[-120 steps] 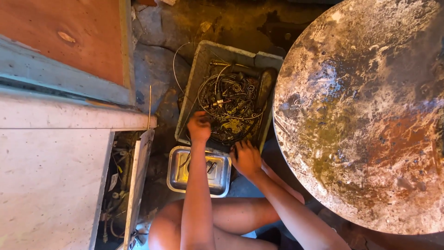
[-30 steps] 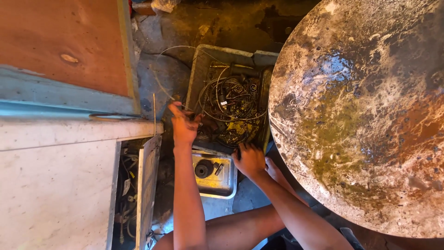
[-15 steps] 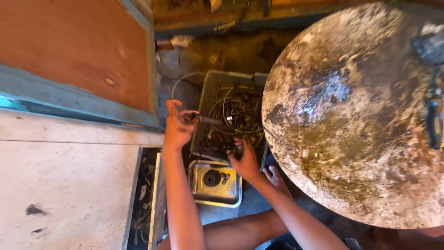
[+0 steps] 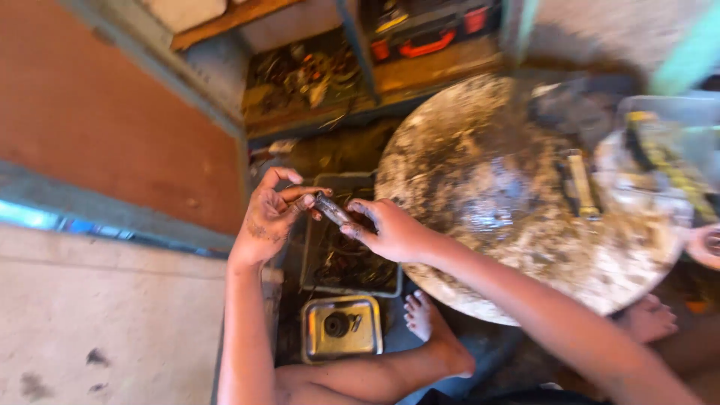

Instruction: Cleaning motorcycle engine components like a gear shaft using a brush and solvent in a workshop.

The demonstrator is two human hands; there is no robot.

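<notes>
A small dark metal cylindrical part is held between my two hands above a grey bin of tangled wires. My left hand pinches its upper left end with thumb and fingers. My right hand grips its lower right end. Both hands are grimy. Below them on the floor sits a small square metal tray with a round black part in it.
A large round stained tabletop fills the right, with a tool and a clear tub on it. A shelf with scrap and a red-black case stands at the back. My bare foot rests beside the tray. A pale slab lies at left.
Both hands rose out of the wire bin and now hold the small metal part between them. The view swung up, showing the back shelf and more of the round tabletop.
</notes>
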